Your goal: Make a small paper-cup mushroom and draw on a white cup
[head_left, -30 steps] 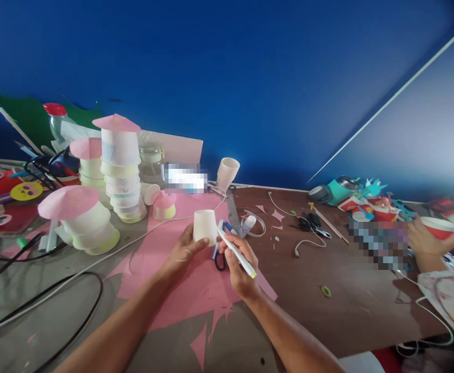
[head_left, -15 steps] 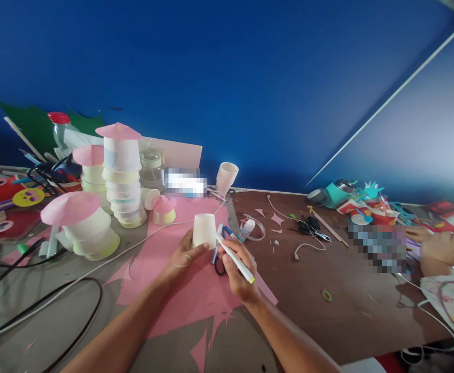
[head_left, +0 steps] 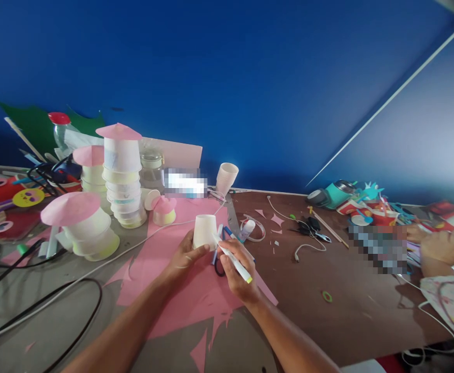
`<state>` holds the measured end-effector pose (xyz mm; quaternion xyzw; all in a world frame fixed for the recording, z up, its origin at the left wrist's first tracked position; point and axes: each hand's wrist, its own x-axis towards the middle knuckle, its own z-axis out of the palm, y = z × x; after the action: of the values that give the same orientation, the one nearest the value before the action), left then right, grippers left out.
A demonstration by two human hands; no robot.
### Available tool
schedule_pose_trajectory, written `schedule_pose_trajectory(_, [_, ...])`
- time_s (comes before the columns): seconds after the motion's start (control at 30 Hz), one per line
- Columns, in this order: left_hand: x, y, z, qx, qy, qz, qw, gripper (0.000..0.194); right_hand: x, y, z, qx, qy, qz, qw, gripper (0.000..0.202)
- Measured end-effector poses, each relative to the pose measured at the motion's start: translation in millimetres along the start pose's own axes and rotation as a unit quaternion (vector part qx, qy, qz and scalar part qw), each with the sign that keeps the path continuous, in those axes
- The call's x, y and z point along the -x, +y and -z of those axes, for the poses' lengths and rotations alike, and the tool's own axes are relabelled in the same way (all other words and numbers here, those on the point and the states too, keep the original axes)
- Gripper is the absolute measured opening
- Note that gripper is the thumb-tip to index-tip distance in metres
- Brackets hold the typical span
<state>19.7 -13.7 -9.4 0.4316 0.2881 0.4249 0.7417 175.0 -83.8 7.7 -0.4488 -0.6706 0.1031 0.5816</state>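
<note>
My left hand (head_left: 190, 255) grips a white paper cup (head_left: 204, 231), turned upside down with its narrow end up. In my right hand (head_left: 238, 269) is a white marker (head_left: 239, 265) with a yellow-green end, its tip pointing at the cup's lower right side; whether it touches cannot be made out. Pink paper (head_left: 180, 305) with cut edges lies beneath both hands. Just beyond the right hand are scissors (head_left: 219, 265), partly hidden, and a small white bottle (head_left: 247, 228).
To the left rise towers of stacked cups (head_left: 122, 171) with pink cone roofs. A leaning cup stack (head_left: 227, 178) stands by the blue wall. A white cable (head_left: 106, 264) crosses the left table. At far right, another person's hand (head_left: 442, 251) is near red cups (head_left: 382, 213).
The cup has sunk very slightly in my left hand's hold. The marker's tip has shifted a little down and left along the cup's side.
</note>
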Motion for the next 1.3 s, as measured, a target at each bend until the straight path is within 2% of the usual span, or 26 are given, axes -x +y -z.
schedule_pose_trajectory(0.57, [-0.6,-0.4,0.8,-0.013,0.008,-0.004,1.000,0.060,-2.5,-0.4,-0.9,-0.013,0.000,0.001,1.000,0.024])
schedule_pose_trajectory(0.93, [-3.5,-6.5,4.3,0.002,0.009,-0.007,1.000,0.057,4.7,6.0,0.0,-0.039,0.010,-0.039,0.998,0.022])
schedule_pose_trajectory(1.3, [0.3,0.3,-0.8,0.001,-0.006,0.000,1.000,0.059,2.4,3.7,-0.9,-0.023,-0.002,-0.033,0.999,0.022])
